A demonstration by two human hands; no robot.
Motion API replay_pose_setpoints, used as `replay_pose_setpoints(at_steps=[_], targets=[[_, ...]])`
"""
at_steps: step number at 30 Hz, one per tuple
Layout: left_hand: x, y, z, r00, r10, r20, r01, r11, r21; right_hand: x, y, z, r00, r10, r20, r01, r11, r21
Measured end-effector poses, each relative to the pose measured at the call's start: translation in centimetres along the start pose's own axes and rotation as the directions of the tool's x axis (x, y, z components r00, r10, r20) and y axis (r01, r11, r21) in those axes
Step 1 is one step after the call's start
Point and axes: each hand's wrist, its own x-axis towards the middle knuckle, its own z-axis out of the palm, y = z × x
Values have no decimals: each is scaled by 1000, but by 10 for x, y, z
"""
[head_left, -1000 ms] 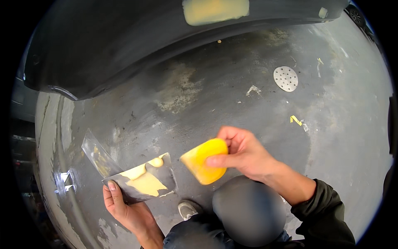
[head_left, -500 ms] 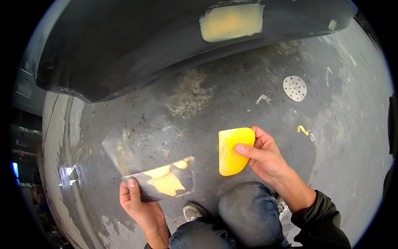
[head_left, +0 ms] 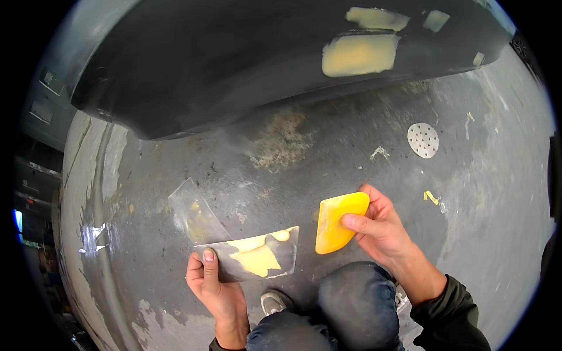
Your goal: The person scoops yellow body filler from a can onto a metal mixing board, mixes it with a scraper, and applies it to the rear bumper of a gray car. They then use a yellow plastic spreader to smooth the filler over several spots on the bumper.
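My left hand (head_left: 219, 292) pinches the left end of a flat rectangular mixing sheet (head_left: 225, 268), thumb on top. Pale yellow filler paste (head_left: 257, 258) is smeared over its middle, with a small blob near the far right corner. In my right hand (head_left: 383, 231) is a yellow plastic spreader (head_left: 341, 225), gripped at its rounded side, its straight edge toward the sheet but apart from it. Beyond both hands a dark vehicle panel (head_left: 222, 64) carries a large filler patch (head_left: 358, 55) and several smaller ones.
Just past the mixing sheet, a clear plastic sheet (head_left: 196, 213) with yellow traces lies on the grey floor (head_left: 328, 146). Farther right are a perforated round sanding disc (head_left: 422, 140) and a scrap of yellow tape (head_left: 431, 197). My knees (head_left: 360, 304) are bent below my hands.
The view has shifted, bringing more of the panel and its upper patches into sight. The spreader has tilted, and the mixing sheet has turned more level. Both hands keep their holds.
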Motion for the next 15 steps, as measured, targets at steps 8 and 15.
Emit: replay_pose_setpoints(at_steps=[8, 15], targets=[[-2, 0, -6, 995, 82, -56, -81, 997, 16, -11, -13, 31, 551, -492, 674, 709, -151, -689], [0, 3, -7, 997, 34, -69, -38, 998, -56, 0, -11, 62, 424, -275, 863, 793, -347, -500]])
